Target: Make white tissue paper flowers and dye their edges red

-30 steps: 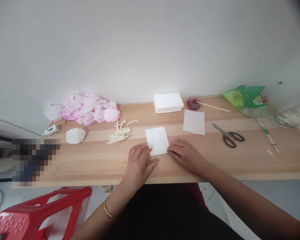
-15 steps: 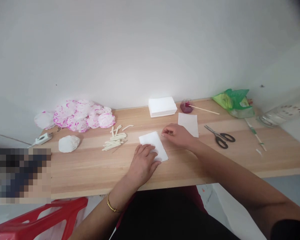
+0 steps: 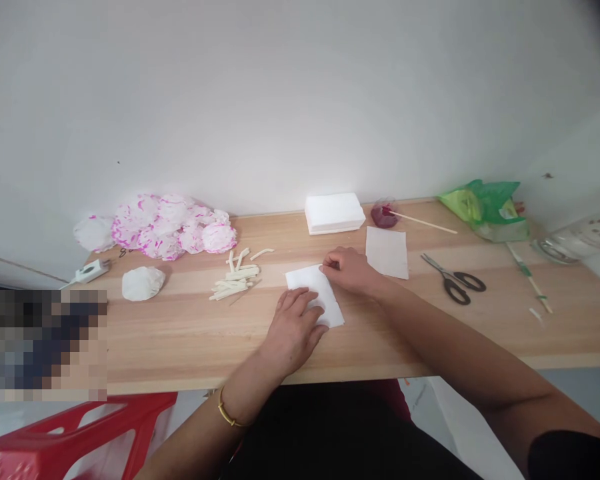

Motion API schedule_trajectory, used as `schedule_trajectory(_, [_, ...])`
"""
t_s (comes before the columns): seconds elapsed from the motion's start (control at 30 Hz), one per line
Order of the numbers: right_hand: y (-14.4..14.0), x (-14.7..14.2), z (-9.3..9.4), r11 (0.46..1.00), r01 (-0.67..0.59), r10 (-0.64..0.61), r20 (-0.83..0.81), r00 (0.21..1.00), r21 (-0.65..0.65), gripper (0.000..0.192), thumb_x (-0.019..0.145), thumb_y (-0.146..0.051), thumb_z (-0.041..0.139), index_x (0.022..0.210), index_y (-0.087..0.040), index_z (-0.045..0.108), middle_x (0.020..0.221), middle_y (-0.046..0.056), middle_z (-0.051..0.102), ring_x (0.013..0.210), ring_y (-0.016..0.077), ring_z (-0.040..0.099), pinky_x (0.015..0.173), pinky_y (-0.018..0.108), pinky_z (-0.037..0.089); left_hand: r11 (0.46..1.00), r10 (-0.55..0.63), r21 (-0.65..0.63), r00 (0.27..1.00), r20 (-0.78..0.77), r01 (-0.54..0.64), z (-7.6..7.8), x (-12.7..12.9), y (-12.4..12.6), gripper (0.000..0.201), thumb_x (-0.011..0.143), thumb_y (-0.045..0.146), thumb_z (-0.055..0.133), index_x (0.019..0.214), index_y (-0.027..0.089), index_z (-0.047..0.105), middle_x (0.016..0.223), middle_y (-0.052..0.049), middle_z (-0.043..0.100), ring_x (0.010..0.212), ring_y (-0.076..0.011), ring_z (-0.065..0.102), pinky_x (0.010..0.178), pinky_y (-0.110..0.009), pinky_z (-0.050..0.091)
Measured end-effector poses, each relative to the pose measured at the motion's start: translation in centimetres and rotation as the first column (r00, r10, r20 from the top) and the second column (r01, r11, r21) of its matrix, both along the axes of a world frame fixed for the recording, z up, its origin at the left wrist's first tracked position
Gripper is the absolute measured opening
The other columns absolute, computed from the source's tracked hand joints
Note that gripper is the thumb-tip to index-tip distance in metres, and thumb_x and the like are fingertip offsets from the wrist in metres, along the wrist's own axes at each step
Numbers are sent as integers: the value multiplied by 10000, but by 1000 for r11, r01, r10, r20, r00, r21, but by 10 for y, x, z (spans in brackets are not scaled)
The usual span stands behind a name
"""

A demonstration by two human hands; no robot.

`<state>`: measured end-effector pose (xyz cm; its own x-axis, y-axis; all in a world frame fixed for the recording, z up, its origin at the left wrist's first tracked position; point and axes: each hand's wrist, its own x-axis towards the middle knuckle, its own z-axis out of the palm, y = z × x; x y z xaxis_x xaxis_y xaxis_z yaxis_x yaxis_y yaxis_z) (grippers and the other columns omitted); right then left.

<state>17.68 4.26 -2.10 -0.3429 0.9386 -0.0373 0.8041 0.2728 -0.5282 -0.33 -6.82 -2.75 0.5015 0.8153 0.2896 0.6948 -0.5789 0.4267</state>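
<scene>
Fingers, left hand [image 3: 291,330]: spread on white tissue square [image 3: 333,311], wooden tabletop [image 3: 180,337]; right hand [image 3: 351,271]: bunched at its far corner, pinch unclear. Step, seemingly: corner handling; next move calls for left-hand steadiness.

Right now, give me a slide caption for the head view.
Left hand rests on white paper, right hand at its far-right corner, scissors to the right.

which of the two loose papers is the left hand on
The nearer white paper, under the left hand; the other paper lies farther back, beside the scissors.
</scene>
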Motion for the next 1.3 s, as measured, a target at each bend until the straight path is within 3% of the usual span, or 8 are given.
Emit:
schedule_trajectory(0.17, [3,6,-2,997,-73,74,-32,997,24,201,792,-321,519,655,-180,562,743,35,624,708,170,534,627,280,345,1000,-3,4,1000,13,3,0,0,0,196,831,263,564,1008,192,606,1171,-127,583,1204,-301,443,995,-548,365])
schedule_trajectory(0.4, [0,7,6,995,-90,82,-138,987,-51,180,803,-317,500,679,-192,539,663,-9,612,603,133,503,567,251,320,1000,1,14,1000,-3,-1,-1,1,0,194,841,268,550,1005,181,607,1183,-126,575,1202,-300,436,1000,-539,366])
schedule_trajectory(1.3, [1,13,0,994,-106,102,-156,983,-18,92,784,-248,518,759,-197,590,680,-5,647,623,141,554,592,253,350,1000,19,24,999,-42,-18,-1,2,-2,201,833,271,563,1011,184,597,1206,-117,554,1206,-300,418,1017,-535,333])
